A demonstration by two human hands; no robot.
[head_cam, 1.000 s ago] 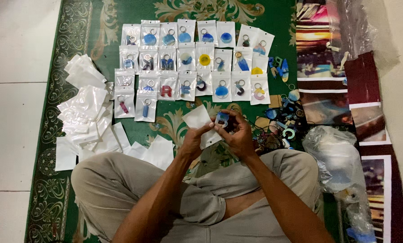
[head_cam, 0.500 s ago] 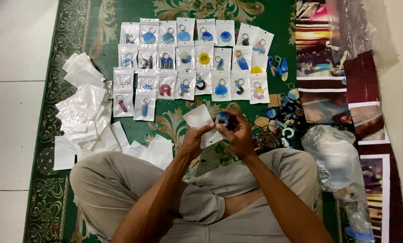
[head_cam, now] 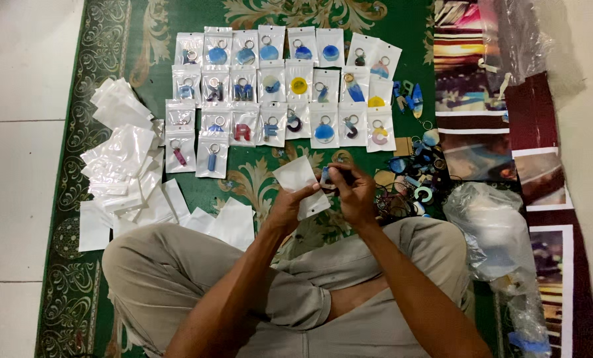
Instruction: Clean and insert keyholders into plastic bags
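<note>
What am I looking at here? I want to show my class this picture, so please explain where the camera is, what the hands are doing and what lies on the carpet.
The camera sits on the person's head and looks down at their crossed legs and a green patterned carpet. The left hand holds a small white pouch. The right hand pinches a small dark keyring piece at the pouch's edge. Ahead lie rows of bagged keyrings. To the left is a heap of empty pouches; to the right, loose keyrings and a crumpled clear plastic bag.
</note>
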